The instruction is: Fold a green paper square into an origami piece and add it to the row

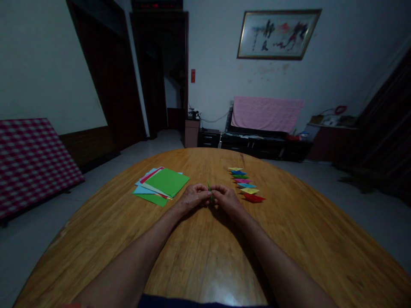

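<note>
Both hands meet over the middle of the wooden table, pinching one small green folded paper (209, 187) between them. My left hand (194, 196) is closed on its left side, thumb and fingertips together. From the right, my right hand (226, 197) grips the same piece with closed fingers. Most of the folded paper is hidden by the fingertips; a thin green point sticks up. Just right of my right hand runs a row of several small folded paper boats, with a red one (253, 198) nearest and a yellow one (249, 191) behind it.
A loose stack of coloured paper sheets (168, 182), green on top, lies left of my left hand. The round wooden table (205, 265) spreads under both forearms. Beyond it stand a low black cabinet (250, 147) and a pink cloth (266, 113) draped over something.
</note>
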`<state>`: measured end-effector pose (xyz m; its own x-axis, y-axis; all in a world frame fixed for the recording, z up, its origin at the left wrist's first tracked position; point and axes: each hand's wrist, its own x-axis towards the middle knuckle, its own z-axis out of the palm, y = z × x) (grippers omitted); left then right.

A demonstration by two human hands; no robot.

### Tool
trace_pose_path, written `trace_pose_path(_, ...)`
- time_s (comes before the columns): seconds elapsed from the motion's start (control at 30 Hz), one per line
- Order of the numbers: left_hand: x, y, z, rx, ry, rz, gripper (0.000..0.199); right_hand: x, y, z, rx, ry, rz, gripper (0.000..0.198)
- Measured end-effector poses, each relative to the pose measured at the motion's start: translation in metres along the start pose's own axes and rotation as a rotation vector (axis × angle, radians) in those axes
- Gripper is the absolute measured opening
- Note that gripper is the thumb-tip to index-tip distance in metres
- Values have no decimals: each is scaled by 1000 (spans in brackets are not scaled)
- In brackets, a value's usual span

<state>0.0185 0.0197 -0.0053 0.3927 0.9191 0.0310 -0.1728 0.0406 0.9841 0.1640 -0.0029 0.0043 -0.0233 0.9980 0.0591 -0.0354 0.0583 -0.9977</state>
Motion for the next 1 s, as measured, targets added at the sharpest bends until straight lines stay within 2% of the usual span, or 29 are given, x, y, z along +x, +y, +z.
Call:
trace_pose_path(0.2,2,2,-4,-23,2,22,25,0,1,-6,78,-196,-12,30)
trace_pose_path(0.37,4,-3,-7,-45,-15,22,23,2,8,-9,102,-244,-40,31)
trace_pose_path(0.53,3,-1,-5,-34,-2,24,22,4,11,-5,121,-188,-52,31)
trace_pose_path(0.63,2,3,1,-52,62,38,24,5,12,1,77,-112,-86,31)
trace_pose_path(0.8,4,4,4,5,137,45,38,8,17,11,55,29,-154,29)
trace_pose_path(1.0,8,1,-1,57,135,70,36,10,22,10,88,25,-134,31)
